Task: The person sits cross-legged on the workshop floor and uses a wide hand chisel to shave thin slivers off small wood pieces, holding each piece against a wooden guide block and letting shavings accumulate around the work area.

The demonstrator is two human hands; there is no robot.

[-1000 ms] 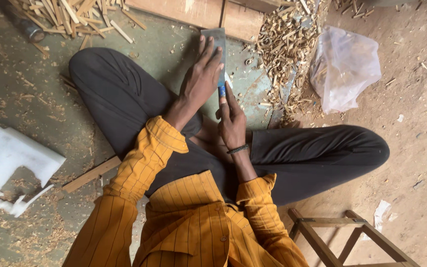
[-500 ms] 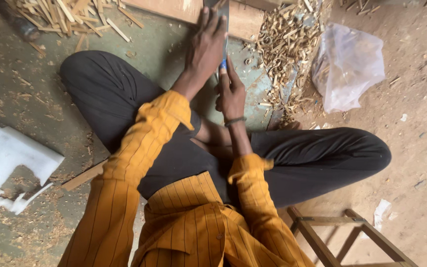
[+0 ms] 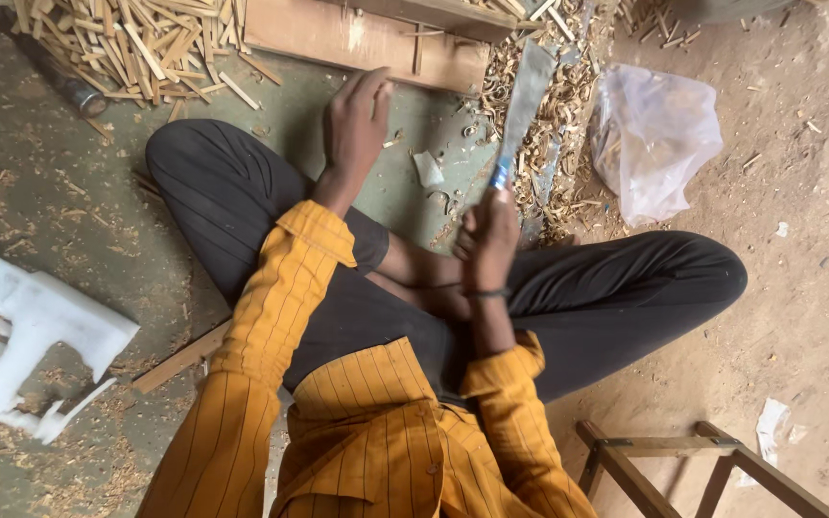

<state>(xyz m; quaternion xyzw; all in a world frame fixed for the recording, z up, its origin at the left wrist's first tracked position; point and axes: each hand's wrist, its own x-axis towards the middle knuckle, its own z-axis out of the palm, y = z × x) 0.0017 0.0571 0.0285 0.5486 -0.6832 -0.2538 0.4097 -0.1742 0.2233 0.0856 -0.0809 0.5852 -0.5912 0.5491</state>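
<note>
Head view: right hand [image 3: 489,230] grips a long, flat, grey blade [image 3: 522,105] with blue-wrapped handle, pointing to 12 o'clock, while left hand [image 3: 355,125] reaches spread toward a wooden plank [image 3: 357,38].

Dull, seemingly metal blade [image 3: 527,96]; rough wooden plank [image 3: 367,38].

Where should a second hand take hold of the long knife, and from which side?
Take the knife low on its blue handle, just above the right hand, which already grips it there. Come from the left, the side of the free left hand, across the bare floor. The flat grey blade rises tilted toward the shavings, so gripping higher would probably mean closing on the blade.
</note>
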